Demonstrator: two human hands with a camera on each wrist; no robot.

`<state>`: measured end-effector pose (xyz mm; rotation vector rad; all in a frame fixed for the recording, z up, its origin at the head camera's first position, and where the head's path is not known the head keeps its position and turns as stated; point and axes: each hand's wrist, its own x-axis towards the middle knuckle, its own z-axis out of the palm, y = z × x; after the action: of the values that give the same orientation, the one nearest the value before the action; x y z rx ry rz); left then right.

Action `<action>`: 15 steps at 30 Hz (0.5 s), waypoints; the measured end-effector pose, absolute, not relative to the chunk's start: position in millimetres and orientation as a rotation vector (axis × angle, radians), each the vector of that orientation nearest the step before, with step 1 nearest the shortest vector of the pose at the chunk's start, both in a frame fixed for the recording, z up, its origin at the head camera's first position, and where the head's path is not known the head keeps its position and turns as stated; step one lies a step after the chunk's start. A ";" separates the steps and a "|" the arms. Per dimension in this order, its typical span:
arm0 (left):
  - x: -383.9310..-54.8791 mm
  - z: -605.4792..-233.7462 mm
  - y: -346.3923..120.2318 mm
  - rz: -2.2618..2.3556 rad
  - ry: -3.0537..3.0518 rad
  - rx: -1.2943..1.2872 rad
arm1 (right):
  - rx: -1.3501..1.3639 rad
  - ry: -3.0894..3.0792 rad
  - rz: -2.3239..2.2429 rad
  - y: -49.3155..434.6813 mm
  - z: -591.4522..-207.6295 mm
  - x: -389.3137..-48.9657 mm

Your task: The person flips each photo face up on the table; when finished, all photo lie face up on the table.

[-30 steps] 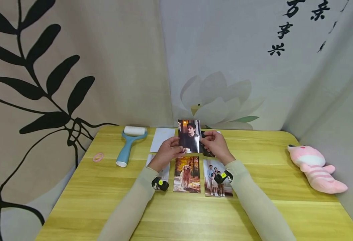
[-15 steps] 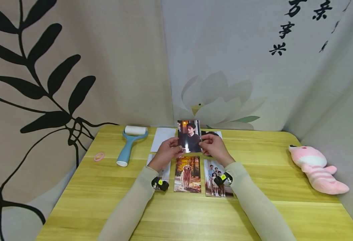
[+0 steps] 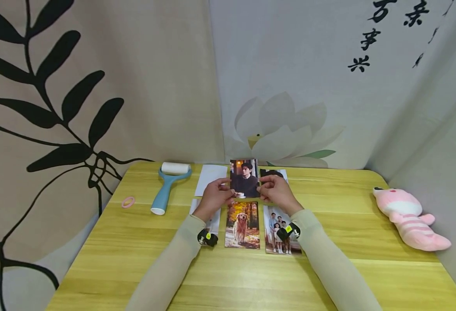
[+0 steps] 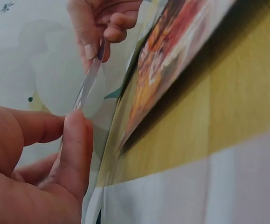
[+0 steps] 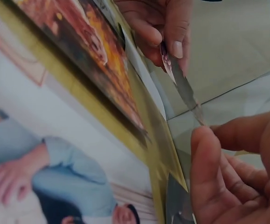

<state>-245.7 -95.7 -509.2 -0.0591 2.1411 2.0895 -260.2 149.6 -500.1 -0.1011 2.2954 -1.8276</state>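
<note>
Both hands hold one photo print [image 3: 245,178] of a dark-haired person in a dark sweater with a cup in front. My left hand [image 3: 214,198] pinches its left edge between thumb and fingers. On the opposite edge, my right hand [image 3: 278,193] pinches it the same way. Both wrist views show the photo print [image 4: 89,84] nearly edge-on, raised off the table. Just below it in the head view lies a photo of a golden dog [image 3: 241,224]. A family photo [image 3: 280,226] lies under the right wrist, and another photo [image 3: 271,172] is partly hidden behind the right hand.
A white card [image 3: 210,179] lies behind the left hand; another print [image 3: 213,224] is partly covered by the left wrist. Left of them are a blue-handled roller [image 3: 167,185] and a pink ring [image 3: 128,202]. A pink plush toy [image 3: 410,218] lies at the table's right edge, and a curtain [image 3: 165,86] hangs behind.
The held photo has come down slightly toward the table, and its glare has faded. The right fingers have shifted a little along its edge; both hands keep their grip.
</note>
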 end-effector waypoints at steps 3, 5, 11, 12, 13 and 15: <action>-245.3 -509.8 -96.2 2.053 2.218 -0.045 | -0.090 2.297 -1.828 149.1 -502.8 -261.6; -244.9 -510.0 -96.8 2.019 2.263 -0.037 | -0.095 2.298 -1.822 148.6 -505.1 -262.6; -246.0 -513.2 -98.3 1.918 2.350 -0.029 | -0.116 2.324 -1.762 148.3 -506.5 -263.5; -246.5 -514.0 -98.2 1.907 2.362 -0.028 | -0.120 2.339 -1.740 148.6 -506.9 -264.0; -246.9 -514.3 -98.5 1.904 2.367 -0.029 | -0.129 2.357 -1.712 148.6 -507.2 -264.5; -247.6 -515.0 -98.7 1.895 2.378 -0.029 | -0.141 2.387 -1.661 148.3 -507.8 -265.8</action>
<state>-247.6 -98.7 -515.0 -0.0286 2.3779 1.8945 -265.8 148.3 -507.8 -0.1415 2.3865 -1.6613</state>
